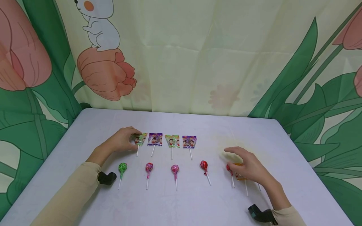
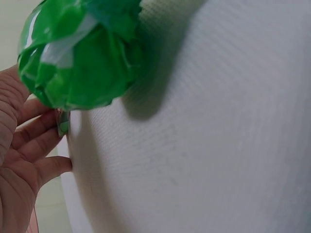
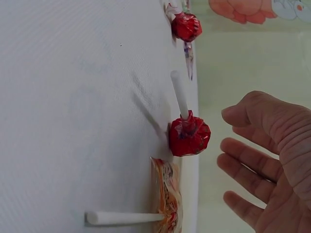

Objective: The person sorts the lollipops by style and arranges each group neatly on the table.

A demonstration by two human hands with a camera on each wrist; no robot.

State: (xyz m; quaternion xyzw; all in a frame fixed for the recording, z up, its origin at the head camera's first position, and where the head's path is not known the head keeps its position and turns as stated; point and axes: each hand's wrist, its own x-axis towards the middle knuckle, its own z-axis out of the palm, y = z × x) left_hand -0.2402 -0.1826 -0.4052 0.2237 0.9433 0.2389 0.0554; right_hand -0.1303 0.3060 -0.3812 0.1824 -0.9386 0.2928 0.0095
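My left hand [image 1: 123,139] is at the left end of a row of flat-wrapped lollipops, its thumb and fingers spread about the green-wrapped lollipop [image 1: 140,139]. In the left wrist view the fingertips meet the edge of that wrapper [image 2: 63,124], while the thumb stays apart from it, near the tabletop. A round green lollipop [image 2: 80,56] looms close there. My right hand [image 1: 249,164] hovers over the right end of the nearer row with fingers parted, holding nothing. Below it lie a round red lollipop [image 3: 189,136] and an orange-wrapped lollipop [image 3: 167,194], partly hidden in the head view.
Along the far row lie purple-wrapped lollipops [image 1: 155,139] [image 1: 189,142] and another green-wrapped lollipop [image 1: 172,141]. The nearer row has two pink lollipops [image 1: 149,167] [image 1: 175,169] and a red lollipop [image 1: 204,165]. A patterned curtain [image 1: 181,62] hangs behind the white table [image 1: 141,207].
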